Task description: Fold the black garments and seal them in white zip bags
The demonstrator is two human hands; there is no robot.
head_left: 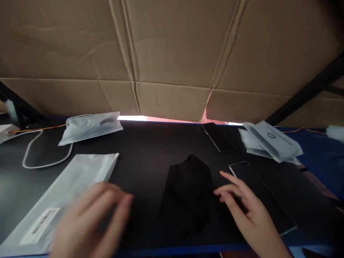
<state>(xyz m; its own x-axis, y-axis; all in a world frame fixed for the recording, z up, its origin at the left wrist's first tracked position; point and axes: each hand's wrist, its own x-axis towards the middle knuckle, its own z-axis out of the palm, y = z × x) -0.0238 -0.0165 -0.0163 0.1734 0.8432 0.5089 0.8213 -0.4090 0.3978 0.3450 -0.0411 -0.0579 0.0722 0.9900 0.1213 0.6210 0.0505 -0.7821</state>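
Note:
A black cloth pouch, softly crumpled, lies on the black tabletop between my hands. My right hand is just to its right, palm down with fingers apart and nothing in them. Partly under that hand lies a thin clear-edged sheet; its exact kind I cannot make out. My left hand is blurred by motion, fingers bent, over the right side of a frosted zip bag. The bag carries a white barcode label. Whether the left fingers touch anything is not visible.
A dark phone lies behind the pouch. Printed white packets lie at the back right. Another frosted bag and a white cable are at the back left. Cardboard stands behind the table.

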